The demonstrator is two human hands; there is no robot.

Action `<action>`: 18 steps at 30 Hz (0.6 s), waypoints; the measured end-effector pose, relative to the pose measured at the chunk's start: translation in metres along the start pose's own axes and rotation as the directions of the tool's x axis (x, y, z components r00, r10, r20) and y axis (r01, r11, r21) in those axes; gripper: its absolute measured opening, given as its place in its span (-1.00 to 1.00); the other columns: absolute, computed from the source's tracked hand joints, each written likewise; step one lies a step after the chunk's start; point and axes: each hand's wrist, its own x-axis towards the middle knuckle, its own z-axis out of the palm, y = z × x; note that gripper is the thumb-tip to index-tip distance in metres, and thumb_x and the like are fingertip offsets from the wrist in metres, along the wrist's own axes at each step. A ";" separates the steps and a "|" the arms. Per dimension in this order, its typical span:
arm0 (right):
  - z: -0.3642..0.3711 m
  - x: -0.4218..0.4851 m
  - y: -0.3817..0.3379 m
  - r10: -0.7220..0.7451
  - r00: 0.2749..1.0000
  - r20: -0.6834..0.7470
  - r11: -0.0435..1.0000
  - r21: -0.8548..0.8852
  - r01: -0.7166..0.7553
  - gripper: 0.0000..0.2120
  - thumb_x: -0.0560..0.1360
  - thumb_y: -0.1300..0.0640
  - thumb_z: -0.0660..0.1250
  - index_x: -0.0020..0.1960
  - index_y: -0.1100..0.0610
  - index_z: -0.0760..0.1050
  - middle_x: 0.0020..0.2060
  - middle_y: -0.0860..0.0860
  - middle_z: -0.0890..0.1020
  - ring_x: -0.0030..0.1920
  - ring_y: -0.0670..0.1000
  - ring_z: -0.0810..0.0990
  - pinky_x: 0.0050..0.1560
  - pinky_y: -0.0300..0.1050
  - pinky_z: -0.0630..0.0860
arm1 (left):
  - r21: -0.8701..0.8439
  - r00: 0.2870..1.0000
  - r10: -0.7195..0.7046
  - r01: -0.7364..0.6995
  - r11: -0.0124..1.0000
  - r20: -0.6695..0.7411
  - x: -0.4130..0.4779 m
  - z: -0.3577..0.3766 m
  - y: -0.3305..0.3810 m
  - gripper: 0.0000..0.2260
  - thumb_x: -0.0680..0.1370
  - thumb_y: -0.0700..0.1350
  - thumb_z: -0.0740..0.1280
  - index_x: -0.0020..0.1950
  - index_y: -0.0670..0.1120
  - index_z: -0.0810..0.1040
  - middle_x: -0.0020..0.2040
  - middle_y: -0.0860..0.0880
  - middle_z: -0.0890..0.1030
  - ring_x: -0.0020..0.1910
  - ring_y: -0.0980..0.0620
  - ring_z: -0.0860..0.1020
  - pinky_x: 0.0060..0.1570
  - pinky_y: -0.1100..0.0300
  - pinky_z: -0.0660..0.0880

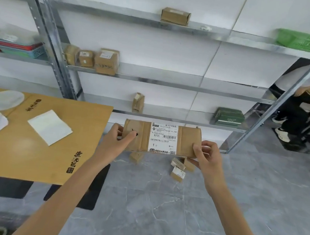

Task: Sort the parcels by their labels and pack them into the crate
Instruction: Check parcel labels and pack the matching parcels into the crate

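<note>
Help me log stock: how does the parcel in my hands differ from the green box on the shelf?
The parcel is brown cardboard, the green box dark green. The parcel bears a white label marked N705; the green box shows pale lettering. The left hand and right hand hold the parcel; the green box sits on a shelf. Both are rectangular.

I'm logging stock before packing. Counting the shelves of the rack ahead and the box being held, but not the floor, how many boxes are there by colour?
Brown parcels on the shelves: 5
Brown parcel being held: 1
Green box: 1
Total: 7
</note>
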 end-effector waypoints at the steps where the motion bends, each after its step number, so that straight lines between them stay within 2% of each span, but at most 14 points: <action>1: 0.007 -0.010 0.002 0.006 1.000 0.010 1.000 -0.003 -0.006 -0.88 0.50 0.13 0.37 -0.05 0.04 0.42 -0.12 0.06 0.56 -0.08 0.02 0.61 -0.14 -0.07 0.65 | 0.018 1.000 -0.005 0.005 1.000 0.003 -0.009 -0.010 -0.007 -0.72 0.51 0.13 0.30 0.00 -0.06 0.39 -0.05 0.03 0.55 -0.15 0.19 0.52 -0.33 0.33 0.34; 5: 0.044 -0.053 0.008 0.016 0.999 0.031 1.000 0.001 -0.016 -0.87 0.50 0.13 0.37 -0.04 0.07 0.42 -0.12 0.07 0.55 -0.09 0.02 0.60 -0.12 -0.03 0.65 | 0.078 0.999 -0.026 0.024 0.997 0.020 -0.037 -0.057 -0.042 -0.68 0.52 0.21 0.23 0.02 -0.03 0.37 -0.02 0.03 0.55 -0.09 0.12 0.53 -0.28 0.26 0.40; 9: 0.096 -0.103 0.012 0.047 0.997 0.063 0.999 0.015 -0.048 -0.87 0.52 0.13 0.36 0.00 0.07 0.41 -0.10 0.07 0.53 -0.10 -0.01 0.59 -0.26 -0.22 0.64 | 0.079 0.998 -0.058 0.055 0.995 0.037 -0.065 -0.120 -0.080 -0.67 0.54 0.23 0.18 0.00 -0.03 0.37 -0.02 0.01 0.55 -0.03 0.02 0.56 -0.04 0.05 0.52; 12: 0.139 -0.145 0.013 0.090 0.993 0.078 0.996 0.019 -0.092 -0.86 0.52 0.12 0.35 0.00 0.06 0.40 -0.09 0.05 0.53 -0.12 0.00 0.61 -0.25 -0.21 0.64 | 0.077 0.996 -0.088 0.086 0.993 0.018 -0.089 -0.171 -0.109 -0.72 0.54 0.21 0.19 -0.07 -0.01 0.36 -0.06 0.02 0.56 -0.06 0.03 0.57 0.02 -0.02 0.54; 15: 0.176 -0.183 0.019 0.117 0.988 0.102 0.993 0.014 -0.119 -0.85 0.51 0.12 0.36 0.00 0.05 0.40 -0.07 0.05 0.53 -0.09 0.01 0.61 -0.16 -0.11 0.65 | 0.068 0.988 -0.152 0.151 0.986 0.011 -0.110 -0.215 -0.135 -0.72 0.52 0.20 0.23 -0.08 0.00 0.35 -0.05 0.02 0.54 -0.02 0.01 0.56 0.03 -0.01 0.55; 18: 0.203 -0.217 0.026 0.132 0.983 0.126 0.990 0.025 -0.136 -0.85 0.51 0.11 0.37 0.00 0.03 0.41 -0.08 0.04 0.52 -0.09 -0.02 0.60 -0.09 -0.03 0.64 | 0.042 0.975 -0.222 0.222 0.974 0.014 -0.131 -0.246 -0.154 -0.71 0.52 0.18 0.26 -0.07 -0.02 0.35 0.01 -0.04 0.54 -0.01 0.00 0.56 -0.06 0.08 0.56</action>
